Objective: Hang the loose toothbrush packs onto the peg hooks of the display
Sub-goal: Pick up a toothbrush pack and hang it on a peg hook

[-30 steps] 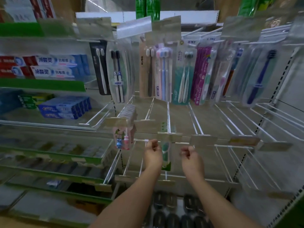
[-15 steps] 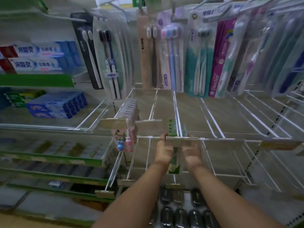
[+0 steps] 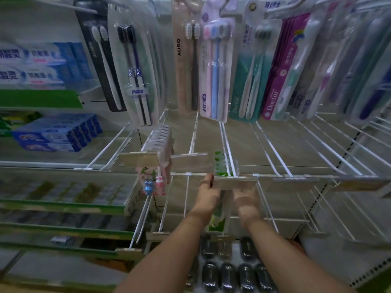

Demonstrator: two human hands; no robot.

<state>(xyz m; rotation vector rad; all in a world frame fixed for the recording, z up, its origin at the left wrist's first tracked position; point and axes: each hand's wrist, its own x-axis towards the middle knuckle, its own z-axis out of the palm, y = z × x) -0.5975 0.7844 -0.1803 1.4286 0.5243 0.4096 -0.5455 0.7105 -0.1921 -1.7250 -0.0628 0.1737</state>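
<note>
Left hand (image 3: pixel 208 193) pinches the pack (image 3: pixel 219 220); right hand (image 3: pixel 246 200) grip unclear, fingers behind the tag (image 3: pixel 234 182). Pack hangs upright between both, below the hook (image 3: pixel 226 144).

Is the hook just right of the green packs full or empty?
Empty. The hook shows bare white wires all the way to its tag; no pack hangs on it.
</note>
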